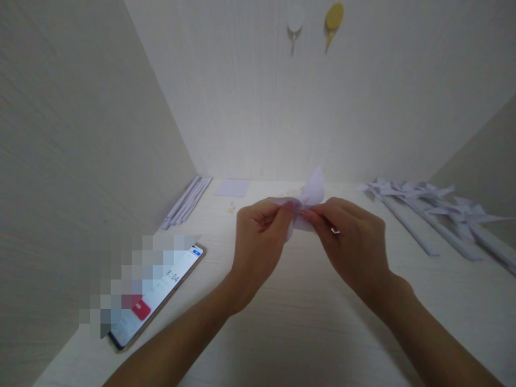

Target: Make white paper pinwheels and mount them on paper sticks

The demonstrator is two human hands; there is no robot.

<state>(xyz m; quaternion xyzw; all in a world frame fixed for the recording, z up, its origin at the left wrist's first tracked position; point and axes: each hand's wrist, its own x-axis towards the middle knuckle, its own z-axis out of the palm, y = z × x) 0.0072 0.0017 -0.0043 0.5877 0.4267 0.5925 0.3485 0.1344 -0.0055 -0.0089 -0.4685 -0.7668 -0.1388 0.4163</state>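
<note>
A pale lilac paper pinwheel is held up above the table, between my two hands. My left hand pinches it from the left, thumb pressed near its middle. From the right, my right hand is closed, its thumb and fingertips gripping the pinwheel close to the centre. One curved blade points upward past the fingers. Some of the folds, and whatever may lie between the fingertips, are hidden.
Finished-looking paper pinwheels on sticks lie at the right. At the back left are several rolled paper sticks, a paper sheet and small yellowish bits. A phone lies at the left. Walls enclose the table.
</note>
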